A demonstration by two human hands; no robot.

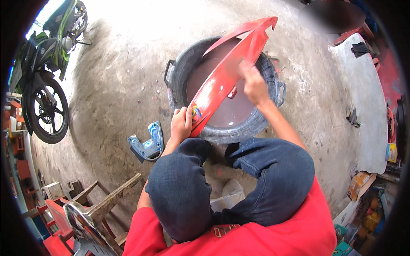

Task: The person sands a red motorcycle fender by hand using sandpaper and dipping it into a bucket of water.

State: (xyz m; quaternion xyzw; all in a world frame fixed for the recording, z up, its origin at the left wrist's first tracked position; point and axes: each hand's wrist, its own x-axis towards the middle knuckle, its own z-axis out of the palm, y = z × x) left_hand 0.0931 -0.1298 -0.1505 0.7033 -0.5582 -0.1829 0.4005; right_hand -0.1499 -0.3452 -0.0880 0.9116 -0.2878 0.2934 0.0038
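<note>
A long red motorcycle fairing panel (222, 81) lies slantwise over a black two-handled tub (177, 81) of murky pinkish-brown water (232, 113). My left hand (182, 123) grips the panel's near lower end, beside a small colourful sticker (196, 112). Against the panel's upper face, right of its middle, my right hand (255, 83) presses with curled fingers. Motion blurs those fingertips, and whatever they hold is hidden. The panel's forked far end reaches past the tub's far rim. Wet, shiny patches show on its red surface.
A blue-and-white plastic part (149, 143) lies on the concrete floor left of the tub. A motorcycle (47, 94) stands at far left, with a wooden frame (109, 202) nearer me. At right are a pale slab (363, 98), a dark cloth (361, 49) and a cardboard box (358, 185).
</note>
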